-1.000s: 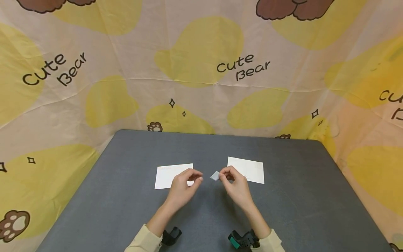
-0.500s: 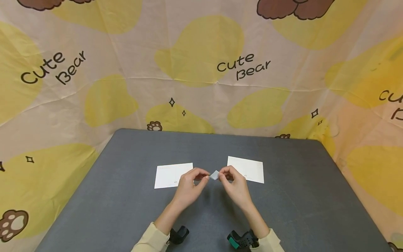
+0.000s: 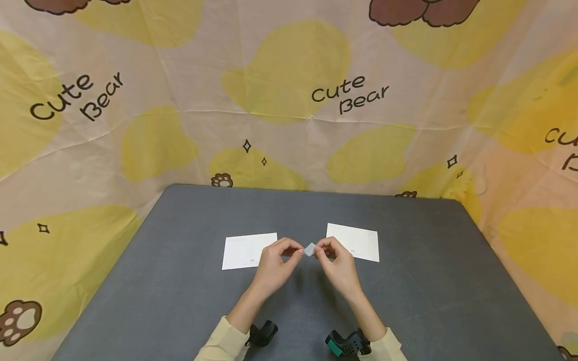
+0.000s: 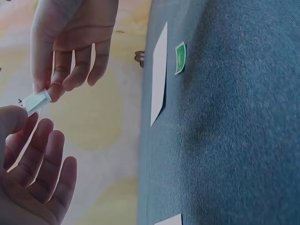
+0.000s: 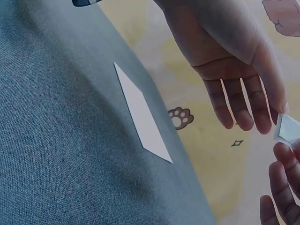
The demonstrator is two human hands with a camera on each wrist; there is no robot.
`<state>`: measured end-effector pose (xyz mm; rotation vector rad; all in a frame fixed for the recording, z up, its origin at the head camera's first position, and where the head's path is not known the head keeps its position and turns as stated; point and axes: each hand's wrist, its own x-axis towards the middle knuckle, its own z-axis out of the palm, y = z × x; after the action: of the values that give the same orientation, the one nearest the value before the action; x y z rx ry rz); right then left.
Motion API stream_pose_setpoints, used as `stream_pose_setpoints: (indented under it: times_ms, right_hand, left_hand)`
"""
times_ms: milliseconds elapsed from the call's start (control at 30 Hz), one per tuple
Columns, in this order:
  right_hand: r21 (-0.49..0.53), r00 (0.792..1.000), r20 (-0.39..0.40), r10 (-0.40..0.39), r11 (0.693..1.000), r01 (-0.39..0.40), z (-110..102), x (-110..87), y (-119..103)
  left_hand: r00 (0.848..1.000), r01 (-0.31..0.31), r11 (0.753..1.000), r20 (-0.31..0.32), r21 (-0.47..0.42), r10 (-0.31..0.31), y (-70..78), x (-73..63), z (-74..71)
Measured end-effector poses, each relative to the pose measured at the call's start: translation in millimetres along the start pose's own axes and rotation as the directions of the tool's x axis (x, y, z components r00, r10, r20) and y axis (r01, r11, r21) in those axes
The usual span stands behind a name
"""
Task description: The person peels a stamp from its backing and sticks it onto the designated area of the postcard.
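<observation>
Head view: a small pale square (image 3: 309,249), raised above the table (image 3: 180,301), bridges left hand (image 3: 277,264) and right hand (image 3: 338,264).
Thumb and forefinger of each hand pinch opposite sides, so neither is nearer; the square is set cornerwise, with no clear long axis. One second earlier, the left fingertips stood apart from it.

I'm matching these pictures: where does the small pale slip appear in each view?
Head: slip, below centre, slightly right.
Left wrist: slip, near left edge, just above mid-height.
Right wrist: slip, at right edge, just below mid-height.
Shared landmark: left hand and right hand meet at it.
</observation>
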<state>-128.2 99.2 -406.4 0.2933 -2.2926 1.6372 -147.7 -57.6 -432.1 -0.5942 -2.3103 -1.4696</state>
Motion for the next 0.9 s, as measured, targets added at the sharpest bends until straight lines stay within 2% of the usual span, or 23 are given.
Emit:
stream_pose_setpoints:
  times_ms: [133, 500, 700, 900]
  right_hand:
    - [0.006, 1.0, -0.008, 0.008, 1.0, -0.008, -0.1, -0.5, 0.0]
    - [0.005, 0.998, -0.029, 0.053, 0.999, -0.053, -0.3, -1.8, 0.5]
    - [0.018, 0.997, -0.031, 0.065, 0.998, -0.065, -1.2, -2.0, 1.1]
    - [-0.015, 0.997, -0.053, 0.054, 0.998, -0.055, -1.7, -2.6, -0.6]
  left_hand:
    - [1.0, 0.0, 1.0, -0.006, 0.002, 0.0, -0.6, 0.8, 2.4]
    - [0.998, 0.067, 0.998, -0.007, -0.019, -0.067, 3.6, 2.3, 7.6]
    - [0.998, 0.066, 0.998, -0.017, -0.005, -0.066, 4.8, 4.0, 8.7]
    - [0.998, 0.059, 0.998, -0.027, 0.012, -0.058, 3.8, 4.8, 9.3]
